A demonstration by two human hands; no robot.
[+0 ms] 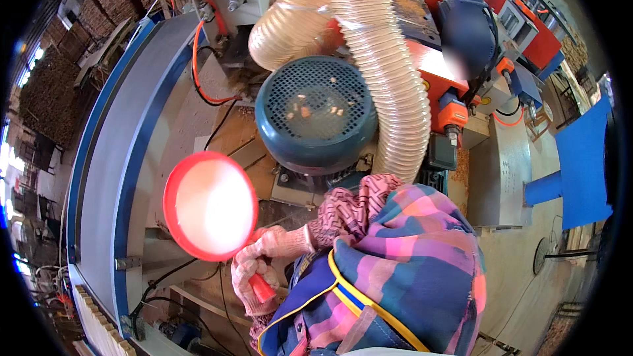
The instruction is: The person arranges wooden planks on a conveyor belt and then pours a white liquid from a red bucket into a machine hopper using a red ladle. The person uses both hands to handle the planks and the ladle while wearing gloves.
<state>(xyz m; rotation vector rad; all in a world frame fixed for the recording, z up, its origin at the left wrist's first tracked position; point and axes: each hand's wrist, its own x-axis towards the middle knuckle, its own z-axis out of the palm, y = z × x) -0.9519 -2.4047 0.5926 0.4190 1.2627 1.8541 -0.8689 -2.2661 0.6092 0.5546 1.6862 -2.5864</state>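
Note:
A round, red-rimmed thing with a white, glaring face [210, 207] and a red handle [262, 288] is held up left of my body. Glare washes out its face, so I cannot tell its kind. My right hand [282, 242], in a pale pinkish work glove, is closed on the handle close to the rim. Just below, my left hand [249, 280], gloved the same way, wraps the lower handle, whose end sticks out past the fingers. The hands partly overlap and hide the handle's middle. Pink patterned sleeves cover my forearms.
Ahead stands a dark teal motor [316, 109], wood chips on its vented cover. Ribbed clear hoses [379, 66] run down beside it. At left is a long grey, blue-edged machine frame [142, 118]; at right, red machinery [432, 82] and a blue panel [585, 158]. Cables hang below.

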